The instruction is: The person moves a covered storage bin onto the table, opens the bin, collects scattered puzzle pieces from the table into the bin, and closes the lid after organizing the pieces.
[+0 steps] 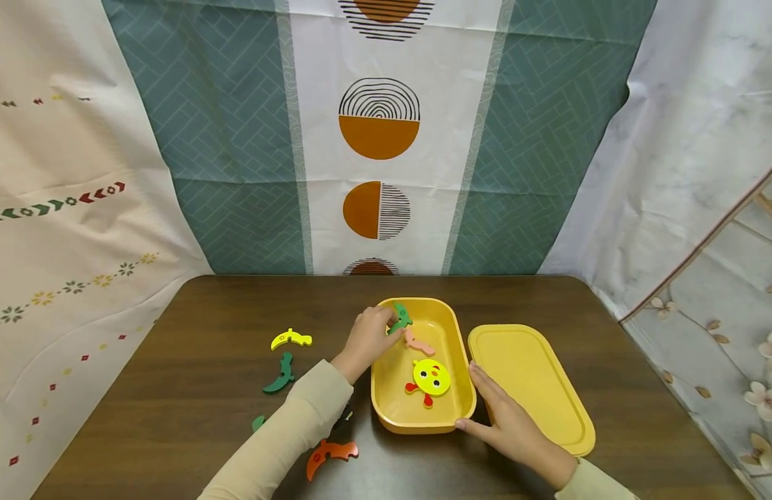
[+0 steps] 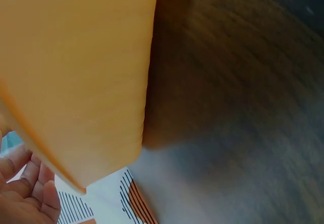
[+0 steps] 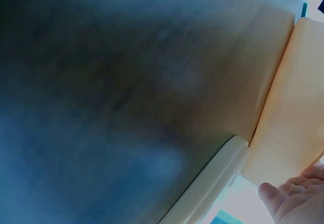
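A yellow plastic box (image 1: 386, 410) stands on the table, its top uncovered. My left hand (image 1: 368, 340) reaches over its far left rim and pinches a green curved toy piece (image 1: 401, 317) with fingertips. Close by inside the box lies a pink curved piece (image 1: 420, 344). Nearer to me in it is a yellow round smiling face piece (image 1: 432, 377) with red-tipped parts. Along the box's right side rests my right hand (image 1: 507, 420), fingers extended and thumb at the near corner. In the left wrist view, the box wall (image 2: 76, 82) hides what the left fingers (image 2: 30, 183) hold.
The yellow lid (image 1: 529, 382) lies flat right of the box. Left of it are a yellow curved piece (image 1: 291, 339), a dark green one (image 1: 281, 373) and an orange one (image 1: 331, 455). A small green piece (image 1: 258, 422) is partly hidden by the left sleeve (image 1: 285, 430).
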{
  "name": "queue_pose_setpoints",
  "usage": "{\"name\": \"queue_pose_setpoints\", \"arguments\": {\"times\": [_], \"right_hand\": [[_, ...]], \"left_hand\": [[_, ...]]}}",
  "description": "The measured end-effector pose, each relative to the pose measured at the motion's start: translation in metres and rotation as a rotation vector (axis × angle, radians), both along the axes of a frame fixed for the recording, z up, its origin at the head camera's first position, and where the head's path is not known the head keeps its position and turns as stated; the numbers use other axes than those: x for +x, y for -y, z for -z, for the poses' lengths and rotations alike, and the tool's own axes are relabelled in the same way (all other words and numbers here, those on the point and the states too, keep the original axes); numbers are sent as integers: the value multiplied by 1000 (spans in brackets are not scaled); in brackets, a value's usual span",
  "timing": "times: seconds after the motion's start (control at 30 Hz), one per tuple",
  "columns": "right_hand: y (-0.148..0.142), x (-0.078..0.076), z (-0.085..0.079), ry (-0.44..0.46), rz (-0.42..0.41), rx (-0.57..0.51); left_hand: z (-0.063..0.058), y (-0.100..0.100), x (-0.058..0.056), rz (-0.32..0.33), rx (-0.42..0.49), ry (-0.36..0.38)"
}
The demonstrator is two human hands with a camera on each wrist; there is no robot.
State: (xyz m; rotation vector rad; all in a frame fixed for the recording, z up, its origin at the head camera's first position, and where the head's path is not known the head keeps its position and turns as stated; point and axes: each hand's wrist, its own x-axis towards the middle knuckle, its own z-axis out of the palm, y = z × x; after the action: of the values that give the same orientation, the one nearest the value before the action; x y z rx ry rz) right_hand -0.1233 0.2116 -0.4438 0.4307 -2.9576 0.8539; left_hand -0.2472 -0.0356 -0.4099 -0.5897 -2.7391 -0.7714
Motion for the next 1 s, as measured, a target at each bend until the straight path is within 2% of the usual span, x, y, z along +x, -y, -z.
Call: {"name": "queue_pose_setpoints", "arguments": {"times": [0.33,0.57,0.8,1.0], "right_hand": [[2,1,0,14,4,5],[2,0,1,20,1,9],[2,2,1,-28,-12,11],[1,2,0,-64,-10,19]], "left_hand": [[8,-2,0,10,-30,-31],[12,-2,0,-5,-29,-19],[15,0,-2,2,-42,-61],[13,-2,-1,-5,-48,1]]}}
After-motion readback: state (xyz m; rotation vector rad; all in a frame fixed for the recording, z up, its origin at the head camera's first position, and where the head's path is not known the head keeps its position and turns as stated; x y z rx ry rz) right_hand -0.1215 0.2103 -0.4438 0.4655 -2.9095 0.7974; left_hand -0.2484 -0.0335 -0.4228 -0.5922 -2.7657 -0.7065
